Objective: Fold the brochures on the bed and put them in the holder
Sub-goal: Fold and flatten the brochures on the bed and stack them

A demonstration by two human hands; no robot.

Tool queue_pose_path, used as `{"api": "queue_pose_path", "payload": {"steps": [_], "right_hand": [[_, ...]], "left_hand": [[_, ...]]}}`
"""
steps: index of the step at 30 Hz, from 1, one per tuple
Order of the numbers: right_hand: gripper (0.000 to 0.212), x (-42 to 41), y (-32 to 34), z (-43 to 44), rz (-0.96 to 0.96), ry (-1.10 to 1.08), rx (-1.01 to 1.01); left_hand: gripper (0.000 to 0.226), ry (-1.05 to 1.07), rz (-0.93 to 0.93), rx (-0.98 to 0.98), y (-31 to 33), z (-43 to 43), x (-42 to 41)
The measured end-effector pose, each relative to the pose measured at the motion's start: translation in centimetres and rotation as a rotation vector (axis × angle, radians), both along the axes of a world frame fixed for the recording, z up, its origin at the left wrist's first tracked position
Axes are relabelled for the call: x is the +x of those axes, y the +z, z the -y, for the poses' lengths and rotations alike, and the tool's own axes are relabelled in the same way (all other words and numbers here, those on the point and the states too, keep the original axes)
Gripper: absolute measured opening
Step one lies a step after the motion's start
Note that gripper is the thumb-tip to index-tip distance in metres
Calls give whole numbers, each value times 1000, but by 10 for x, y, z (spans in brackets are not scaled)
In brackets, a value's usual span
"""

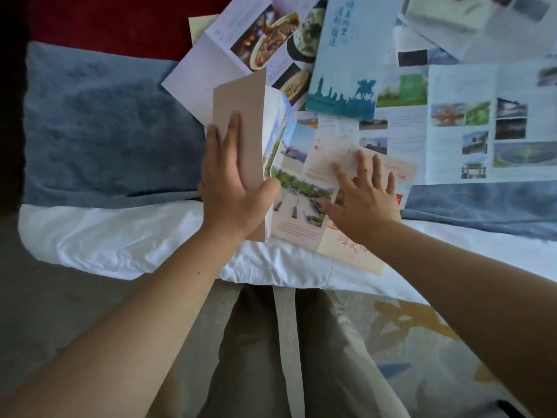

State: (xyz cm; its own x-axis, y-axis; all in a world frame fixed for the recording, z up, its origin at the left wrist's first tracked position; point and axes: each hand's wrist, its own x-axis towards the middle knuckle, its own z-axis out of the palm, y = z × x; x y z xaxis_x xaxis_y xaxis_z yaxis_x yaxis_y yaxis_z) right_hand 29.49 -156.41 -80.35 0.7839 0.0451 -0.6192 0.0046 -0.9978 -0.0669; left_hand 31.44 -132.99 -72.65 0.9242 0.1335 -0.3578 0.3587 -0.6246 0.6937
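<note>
Looking down on the edge of a bed (482,251), dressed in a crumpled white sheet (120,233). Farther up, spread with a plush blue-grey blanket (105,125); beyond that, bordered by deep red fabric (105,22), possibly a cover or a headboard. Below, floored in plain grey carpet (60,312) to the left and a pale rug (407,327) with yellow and blue shapes to the right. Lit softly and evenly, dim along the far left edge.

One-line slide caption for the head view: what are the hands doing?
Left hand lifts one brochure panel to fold it while right hand presses the rest flat on the bed among other brochures.
</note>
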Motion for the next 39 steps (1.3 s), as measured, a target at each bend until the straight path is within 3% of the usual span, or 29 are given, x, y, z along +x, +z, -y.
{"api": "queue_pose_path", "payload": {"steps": [5,11,17,23,29,34,35,37,39], "right_hand": [[79,-16,-3,23,-19,27,104],[75,-17,-9,34,34,21,161],[69,-26,-11,31,142,-9,139],[71,-32,-6,21,110,-105,210],[54,-20,34,-21,71,-457,814],[56,-12,67,-51,215,-584,966],[57,-10,72,-56,245,-604,966],[59,-9,79,-64,298,-597,971],[63,-8,82,-68,323,-564,979]], "left_hand": [[102,-103,-24,-52,2,31,-5],[102,-314,-59,74,-4,71,-22],[106,-309,-76,203,-14,82,-19],[118,-313,-45,279,-5,66,-8],[132,-94,-69,8,8,32,0],[138,163,-165,-163,19,9,10],[132,177,-157,-207,20,7,14],[95,183,-187,-362,19,4,20],[62,202,-338,-602,21,2,24]]}}
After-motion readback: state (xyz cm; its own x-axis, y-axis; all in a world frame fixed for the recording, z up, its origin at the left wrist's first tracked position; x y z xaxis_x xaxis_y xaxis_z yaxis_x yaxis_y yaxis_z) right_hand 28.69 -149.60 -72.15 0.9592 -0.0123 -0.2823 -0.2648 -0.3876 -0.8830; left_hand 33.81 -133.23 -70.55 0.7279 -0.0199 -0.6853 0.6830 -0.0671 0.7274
